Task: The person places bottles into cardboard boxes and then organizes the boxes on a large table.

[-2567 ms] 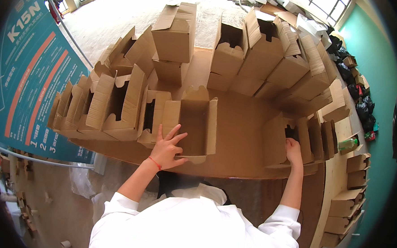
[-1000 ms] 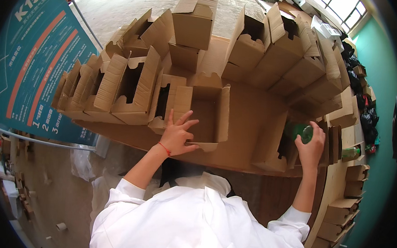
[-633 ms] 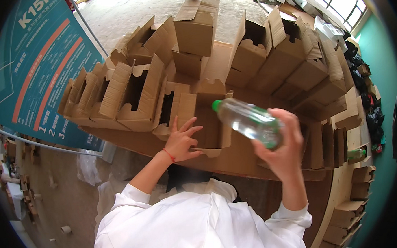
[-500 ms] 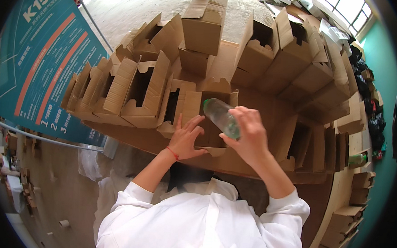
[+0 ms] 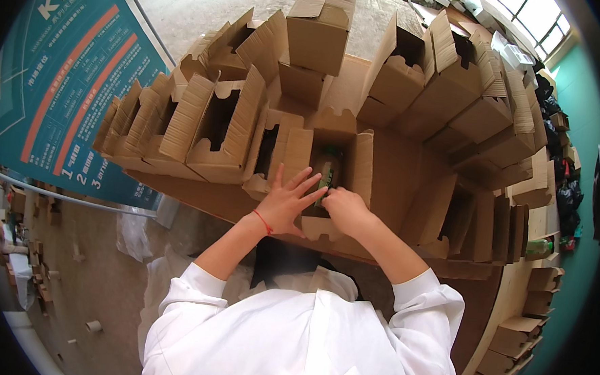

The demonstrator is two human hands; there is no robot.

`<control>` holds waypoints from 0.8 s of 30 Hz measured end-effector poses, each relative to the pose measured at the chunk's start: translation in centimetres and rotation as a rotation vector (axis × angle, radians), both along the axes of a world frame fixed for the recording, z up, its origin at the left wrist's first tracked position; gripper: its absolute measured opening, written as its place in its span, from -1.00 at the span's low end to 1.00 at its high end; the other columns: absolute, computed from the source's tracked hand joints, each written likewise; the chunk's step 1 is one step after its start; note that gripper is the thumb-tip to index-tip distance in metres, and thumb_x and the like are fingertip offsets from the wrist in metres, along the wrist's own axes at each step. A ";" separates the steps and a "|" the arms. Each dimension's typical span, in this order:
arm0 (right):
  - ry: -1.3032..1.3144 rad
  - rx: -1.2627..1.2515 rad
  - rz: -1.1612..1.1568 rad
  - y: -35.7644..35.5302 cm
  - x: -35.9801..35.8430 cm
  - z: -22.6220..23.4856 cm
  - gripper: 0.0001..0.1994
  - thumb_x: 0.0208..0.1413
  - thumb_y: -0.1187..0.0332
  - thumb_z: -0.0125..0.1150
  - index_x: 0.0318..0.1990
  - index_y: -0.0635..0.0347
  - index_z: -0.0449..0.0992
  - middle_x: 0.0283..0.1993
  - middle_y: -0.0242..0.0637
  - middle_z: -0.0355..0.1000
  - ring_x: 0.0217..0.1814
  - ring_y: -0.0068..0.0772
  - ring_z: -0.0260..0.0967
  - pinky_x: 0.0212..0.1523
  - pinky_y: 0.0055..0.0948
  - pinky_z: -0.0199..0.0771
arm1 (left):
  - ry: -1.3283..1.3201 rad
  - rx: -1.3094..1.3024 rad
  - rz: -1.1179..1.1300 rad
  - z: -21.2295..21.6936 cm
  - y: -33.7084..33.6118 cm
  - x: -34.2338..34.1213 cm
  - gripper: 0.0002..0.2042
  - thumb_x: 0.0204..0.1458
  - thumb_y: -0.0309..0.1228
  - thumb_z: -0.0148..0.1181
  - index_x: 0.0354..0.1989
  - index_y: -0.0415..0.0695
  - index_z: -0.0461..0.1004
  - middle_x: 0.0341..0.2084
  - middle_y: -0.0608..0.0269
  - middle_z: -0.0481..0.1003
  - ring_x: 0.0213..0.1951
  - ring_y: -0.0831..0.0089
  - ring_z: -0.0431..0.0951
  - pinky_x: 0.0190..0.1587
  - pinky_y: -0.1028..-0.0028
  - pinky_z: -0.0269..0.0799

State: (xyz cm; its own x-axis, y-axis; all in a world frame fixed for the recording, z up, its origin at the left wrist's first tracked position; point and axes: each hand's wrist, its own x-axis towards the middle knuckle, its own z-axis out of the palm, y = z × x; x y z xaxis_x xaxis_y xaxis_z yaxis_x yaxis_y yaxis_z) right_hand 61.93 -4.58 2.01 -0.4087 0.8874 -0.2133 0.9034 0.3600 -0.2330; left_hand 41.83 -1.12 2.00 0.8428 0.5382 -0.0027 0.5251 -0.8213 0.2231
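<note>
An open cardboard box (image 5: 359, 165) stands in front of me with its flaps up. Inside it lies a clear plastic bottle (image 5: 330, 163) with a green cap, its near end partly covered by my fingers. My right hand (image 5: 350, 212) is closed at that near end, with curled fingertips on the bottle; the exact grip is partly hidden. My left hand (image 5: 290, 202), wearing a red cord at the wrist, is spread open over the box's left side. Its fingertips reach over the opening.
Open cardboard boxes (image 5: 225, 126) crowd the left of the brown table (image 5: 171, 193), with more boxes (image 5: 448, 80) at the back right and right edge. A tall closed-looking box (image 5: 318, 36) rises at the back. A teal banner (image 5: 81, 88) stands at the left.
The bottle has gone from tilted above the box down into it. My right hand has moved left and lower with it. My left hand stays spread beside the box.
</note>
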 end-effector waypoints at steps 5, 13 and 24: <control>0.305 0.497 -0.258 6.4 1.3 3.3 -0.72 -0.03 0.39 0.25 -0.13 0.22 0.47 -0.03 -0.16 0.41 0.07 -0.08 0.34 0.05 -0.18 0.42 | 0.003 0.091 0.006 -1.5 0.1 -0.3 -0.10 -0.30 0.00 0.45 0.31 0.07 0.23 0.35 0.26 0.10 0.43 0.25 -0.08 0.34 -0.25 -0.41; 0.337 0.232 -0.447 10.2 4.9 0.2 -0.31 0.11 0.24 0.18 0.38 0.15 0.06 0.29 -0.13 0.24 0.40 -0.13 0.04 0.46 -0.05 -0.23 | -0.438 0.020 0.338 -1.4 -0.9 1.3 -0.17 -0.19 -0.10 0.43 0.31 0.00 0.19 0.36 0.00 -0.01 0.40 0.05 -0.04 0.35 -0.09 -0.17; 0.453 0.125 -0.412 10.0 6.6 -0.7 -0.66 0.03 0.14 0.27 -0.05 0.02 0.58 0.10 -0.21 0.44 0.28 -0.14 0.22 0.36 -0.13 -0.01 | -0.427 0.040 0.336 2.6 -1.8 4.8 0.00 -0.24 -0.47 0.46 0.42 -0.02 -0.06 0.37 -0.17 -0.13 0.37 -0.06 0.00 0.33 0.27 0.11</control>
